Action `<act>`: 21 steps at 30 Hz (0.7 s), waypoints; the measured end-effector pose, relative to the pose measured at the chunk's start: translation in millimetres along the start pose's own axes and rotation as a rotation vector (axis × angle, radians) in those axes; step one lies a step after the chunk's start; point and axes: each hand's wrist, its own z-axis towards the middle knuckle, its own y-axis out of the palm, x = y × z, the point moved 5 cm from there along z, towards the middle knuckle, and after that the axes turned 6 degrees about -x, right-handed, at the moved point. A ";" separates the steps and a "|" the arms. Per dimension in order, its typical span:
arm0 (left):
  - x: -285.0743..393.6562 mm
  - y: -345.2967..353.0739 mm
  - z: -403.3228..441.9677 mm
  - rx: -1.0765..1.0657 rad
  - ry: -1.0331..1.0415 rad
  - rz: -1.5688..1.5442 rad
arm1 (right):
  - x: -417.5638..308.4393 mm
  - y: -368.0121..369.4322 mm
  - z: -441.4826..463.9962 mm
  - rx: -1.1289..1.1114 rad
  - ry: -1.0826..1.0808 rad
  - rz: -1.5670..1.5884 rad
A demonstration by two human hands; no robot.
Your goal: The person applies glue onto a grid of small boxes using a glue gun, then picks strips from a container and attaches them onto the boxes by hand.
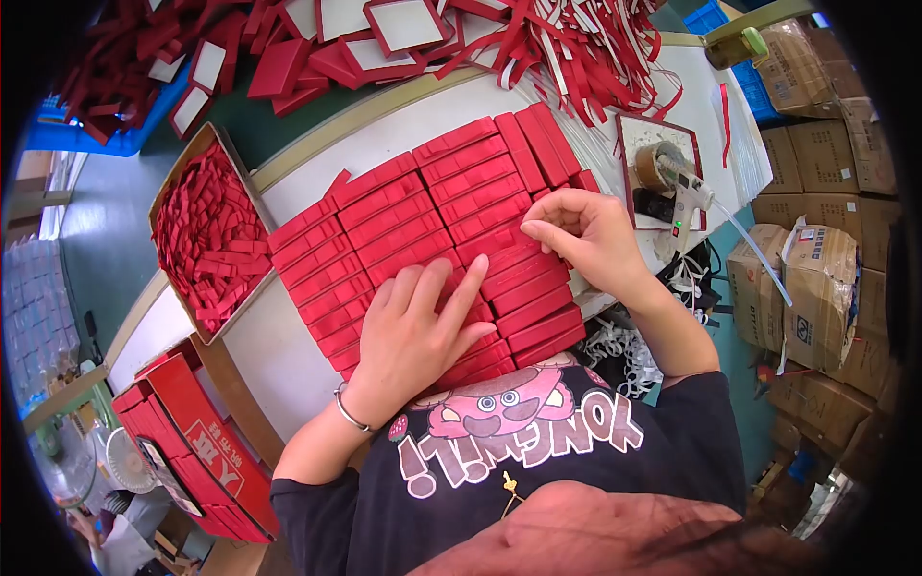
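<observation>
Rows of small red boxes (pixel 389 216) are packed tightly together on the table before me, and several have ribbon bands with flat bows along them. My left hand (pixel 418 322) rests over the near middle boxes, fingers spread, with the index fingertip touching a box edge. To its right, my right hand (pixel 591 235) is just above the right-hand column of boxes. Its thumb and index finger are pinched together; whatever is between them is too small or hidden to make out. Parts of the boxes beneath both hands are covered.
A cardboard tray (pixel 257 182) of red ribbon pieces stands at left. Loose red lids (pixel 408 24) and ribbon strips (pixel 586 58) pile at the back. A glue gun (pixel 686 204) and a tape roll (pixel 656 165) lie right. Cartons (pixel 816 278) stack beyond; another person (pixel 125 538) shows lower left.
</observation>
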 end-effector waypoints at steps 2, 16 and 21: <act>-1.0 2.4 5.2 -0.032 -0.027 0.025 | 1.9 1.2 1.0 0.021 -0.024 -0.034; 0.7 8.2 10.0 -0.100 -0.039 0.084 | -24.7 36.9 -50.3 0.133 -0.665 -1.072; 4.8 8.1 13.1 -0.102 -0.018 0.054 | -11.8 40.3 -48.4 0.122 -0.607 -1.128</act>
